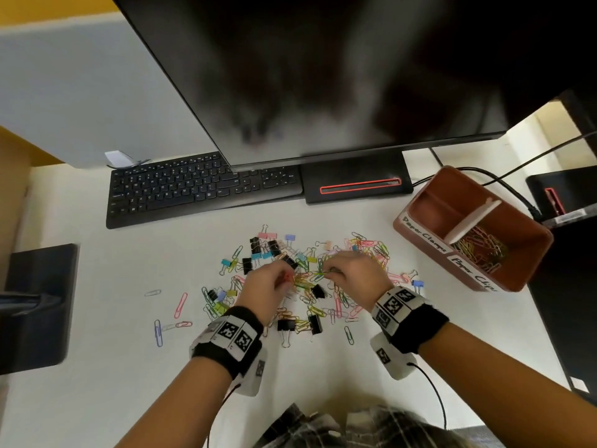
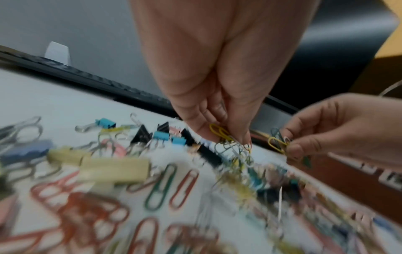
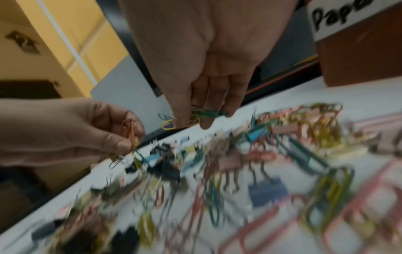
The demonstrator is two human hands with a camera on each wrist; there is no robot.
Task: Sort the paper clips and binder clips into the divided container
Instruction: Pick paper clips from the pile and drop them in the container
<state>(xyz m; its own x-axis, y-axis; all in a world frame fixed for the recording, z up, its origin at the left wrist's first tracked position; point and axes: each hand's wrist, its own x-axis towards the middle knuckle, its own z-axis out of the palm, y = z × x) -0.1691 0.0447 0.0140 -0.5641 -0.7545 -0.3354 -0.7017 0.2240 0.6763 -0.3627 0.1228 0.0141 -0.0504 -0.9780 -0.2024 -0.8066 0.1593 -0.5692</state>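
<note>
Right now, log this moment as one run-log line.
left hand: pinching paper clips | right hand: pinching paper clips | pile: mixed, on desk | container: near compartment holds paper clips, far one looks empty

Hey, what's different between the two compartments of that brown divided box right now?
The near compartment holds a heap of colored paper clips; the far compartment looks bare inside. The near one's label is cut off in the head view, reading "Paper Cli"; the far one's reads "Paper Clamps". Both share the brown container and its white divider.
</note>
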